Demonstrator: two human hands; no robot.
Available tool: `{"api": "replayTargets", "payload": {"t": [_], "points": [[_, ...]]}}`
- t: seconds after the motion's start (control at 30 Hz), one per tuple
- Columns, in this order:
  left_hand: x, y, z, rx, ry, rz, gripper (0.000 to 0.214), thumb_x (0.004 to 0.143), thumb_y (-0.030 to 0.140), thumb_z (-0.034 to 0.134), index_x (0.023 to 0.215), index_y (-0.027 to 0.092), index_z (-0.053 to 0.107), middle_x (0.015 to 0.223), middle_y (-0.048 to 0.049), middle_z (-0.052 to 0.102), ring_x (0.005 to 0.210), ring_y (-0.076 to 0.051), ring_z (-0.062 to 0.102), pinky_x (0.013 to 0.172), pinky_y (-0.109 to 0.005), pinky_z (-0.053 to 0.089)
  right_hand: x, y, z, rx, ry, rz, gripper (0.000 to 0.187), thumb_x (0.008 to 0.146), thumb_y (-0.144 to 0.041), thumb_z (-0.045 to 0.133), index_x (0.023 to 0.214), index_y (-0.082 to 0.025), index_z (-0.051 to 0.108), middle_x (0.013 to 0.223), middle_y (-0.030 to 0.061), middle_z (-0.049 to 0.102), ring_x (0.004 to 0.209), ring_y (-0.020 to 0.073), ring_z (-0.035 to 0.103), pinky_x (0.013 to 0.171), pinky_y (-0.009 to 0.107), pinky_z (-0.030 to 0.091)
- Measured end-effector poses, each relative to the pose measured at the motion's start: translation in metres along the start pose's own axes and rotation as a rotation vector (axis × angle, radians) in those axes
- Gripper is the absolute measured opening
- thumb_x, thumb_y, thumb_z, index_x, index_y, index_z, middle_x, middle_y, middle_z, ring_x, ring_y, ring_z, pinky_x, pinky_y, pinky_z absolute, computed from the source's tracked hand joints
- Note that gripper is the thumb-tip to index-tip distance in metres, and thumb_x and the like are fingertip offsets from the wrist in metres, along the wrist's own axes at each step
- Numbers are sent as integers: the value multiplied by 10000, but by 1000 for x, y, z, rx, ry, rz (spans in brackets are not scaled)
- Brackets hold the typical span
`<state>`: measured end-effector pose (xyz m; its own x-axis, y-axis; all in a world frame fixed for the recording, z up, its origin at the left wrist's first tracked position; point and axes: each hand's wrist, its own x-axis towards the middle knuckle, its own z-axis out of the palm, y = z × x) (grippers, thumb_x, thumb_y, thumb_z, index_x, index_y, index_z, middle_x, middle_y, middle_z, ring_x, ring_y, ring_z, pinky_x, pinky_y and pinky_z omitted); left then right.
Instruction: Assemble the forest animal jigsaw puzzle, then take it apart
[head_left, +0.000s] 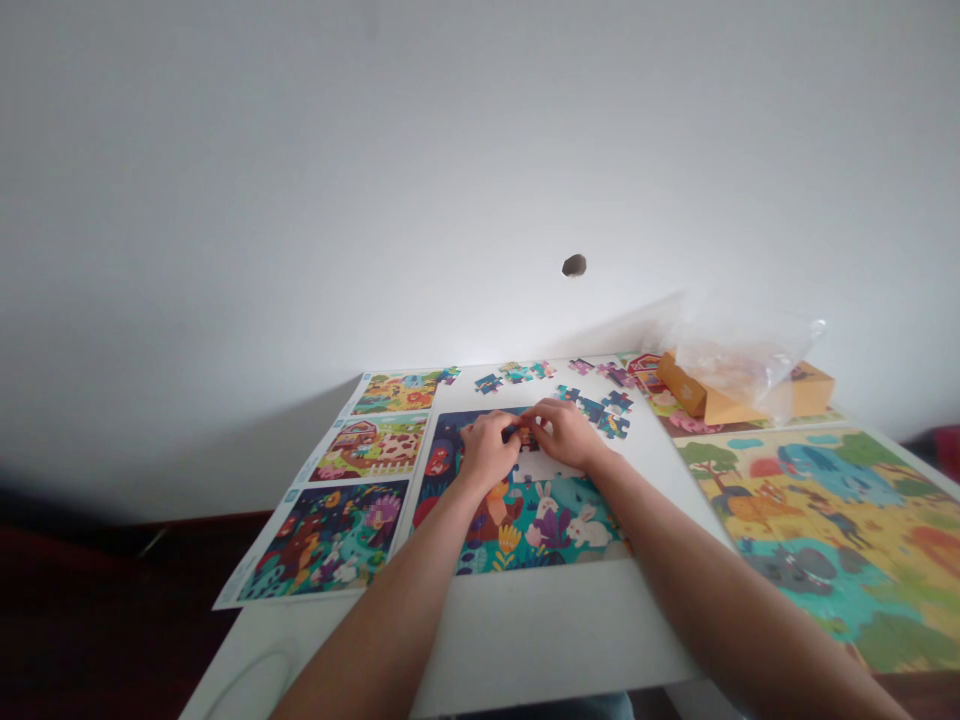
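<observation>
Where the left hand [489,450] and right hand [564,434] meet, fingertips bunched, a small dark jigsaw piece [521,432] lies between them; any pinch is hidden, its long axis unclear. Beneath lies a part-built animal-scene jigsaw [525,530], loose pieces [600,410] just beyond the right hand. Printed picture sheets [326,540] rest left on the tabletop [562,630]; a clear plastic bag [739,350] lies over a cardboard box [705,395] at far right.

Head view looks down on jigsaw puzzle [555,530]
</observation>
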<state>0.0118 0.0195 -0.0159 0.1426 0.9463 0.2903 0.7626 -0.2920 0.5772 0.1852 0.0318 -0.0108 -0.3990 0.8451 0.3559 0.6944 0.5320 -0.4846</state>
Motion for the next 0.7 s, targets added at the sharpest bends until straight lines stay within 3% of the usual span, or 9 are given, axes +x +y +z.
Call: {"api": "replayTargets", "payload": {"t": [0.1, 0.27, 0.5, 0.7], "points": [[0, 2, -1, 18, -12, 6, 203, 786, 147, 589, 872, 247, 744, 1004, -24, 731, 1004, -216, 642, 940, -354, 464, 0, -1, 3, 4, -55, -42, 302, 877, -181, 496, 1079, -229, 716, 957, 40, 709, 884, 163, 635, 851, 258, 441], [0, -1, -1, 32, -14, 18, 271, 763, 95, 590, 909, 265, 743, 1039, -14, 724, 1027, -217, 630, 953, -359, 451, 1, 7, 6, -84, -39, 53, 330, 826, -150, 517, 1065, -235, 729, 1016, 53, 690, 902, 167, 634, 855, 261, 444], [-1, -3, 1, 59, -6, 19, 302, 767, 75, 593, 961, 259, 734, 1078, -32, 713, 1061, -238, 609, 971, -379, 435, -1, 3, 4, -126, -67, 72, 252, 850, -285, 567, 1029, -265, 743, 1024, 54, 668, 951, 193, 626, 881, 299, 431], [-1, -4, 1, 90, 19, -11, 310, 774, 87, 592, 1002, 253, 720, 1074, -46, 704, 1030, -246, 603, 923, -379, 450, -2, -2, 1, -154, -13, 156, 237, 866, -289, 559, 1016, -266, 741, 987, 52, 662, 922, 200, 629, 881, 346, 408]]}}
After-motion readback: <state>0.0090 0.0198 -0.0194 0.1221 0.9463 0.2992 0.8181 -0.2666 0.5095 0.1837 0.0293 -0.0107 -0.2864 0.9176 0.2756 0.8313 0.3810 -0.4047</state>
